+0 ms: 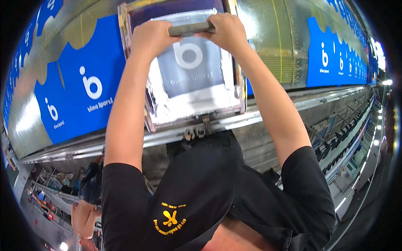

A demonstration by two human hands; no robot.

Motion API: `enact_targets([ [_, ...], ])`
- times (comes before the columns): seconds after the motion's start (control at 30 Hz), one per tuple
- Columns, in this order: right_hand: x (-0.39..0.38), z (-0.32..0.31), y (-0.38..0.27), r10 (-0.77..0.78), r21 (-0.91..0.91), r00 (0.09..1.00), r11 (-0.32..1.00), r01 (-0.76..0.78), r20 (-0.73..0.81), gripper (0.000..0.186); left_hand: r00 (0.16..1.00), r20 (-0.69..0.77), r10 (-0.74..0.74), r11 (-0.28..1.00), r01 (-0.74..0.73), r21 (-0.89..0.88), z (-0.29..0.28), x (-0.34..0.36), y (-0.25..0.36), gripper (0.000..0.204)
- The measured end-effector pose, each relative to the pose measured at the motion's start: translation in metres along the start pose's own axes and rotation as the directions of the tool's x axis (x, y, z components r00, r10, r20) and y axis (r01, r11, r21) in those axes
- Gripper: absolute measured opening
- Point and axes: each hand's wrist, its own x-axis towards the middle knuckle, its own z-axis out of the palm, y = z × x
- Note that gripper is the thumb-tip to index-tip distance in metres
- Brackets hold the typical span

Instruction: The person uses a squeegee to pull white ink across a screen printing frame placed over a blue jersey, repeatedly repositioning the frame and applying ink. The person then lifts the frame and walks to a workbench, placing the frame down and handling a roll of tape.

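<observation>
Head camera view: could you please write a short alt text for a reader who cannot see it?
A person's left hand and right hand grip a grey bar over a framed screen. Blue cut pieces with white prints lie on the long table to both sides.

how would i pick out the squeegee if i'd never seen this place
On the long printing table with blue fabric panels, find the rectangular screen frame at top centre. The squeegee is the grey bar across its upper part, its ends gripped by the left hand and right hand; unlike the frame and panels, it alone is held.
</observation>
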Motion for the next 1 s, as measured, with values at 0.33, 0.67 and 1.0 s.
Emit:
enact_targets([
  [0.33,-0.178,-0.024,-0.096,0.022,0.141,0.999,0.99,-0.028,0.04,0.045,0.972,0.217,-0.093,0.993,0.105,-0.045,0.024,-0.176,0.075,0.046],
  [0.67,-0.116,-0.041,-0.032,0.166,0.504,0.773,0.671,-0.544,0.612,0.052,0.738,0.673,0.041,0.934,0.211,-0.288,-0.007,-0.092,0.042,0.065],
  [1.0,-0.11,-0.018,0.052,0.84,0.566,0.491,0.293,-0.77,0.233,0.039,0.982,0.146,0.122,0.981,-0.097,-0.171,-0.051,0.043,-0.025,0.05],
])
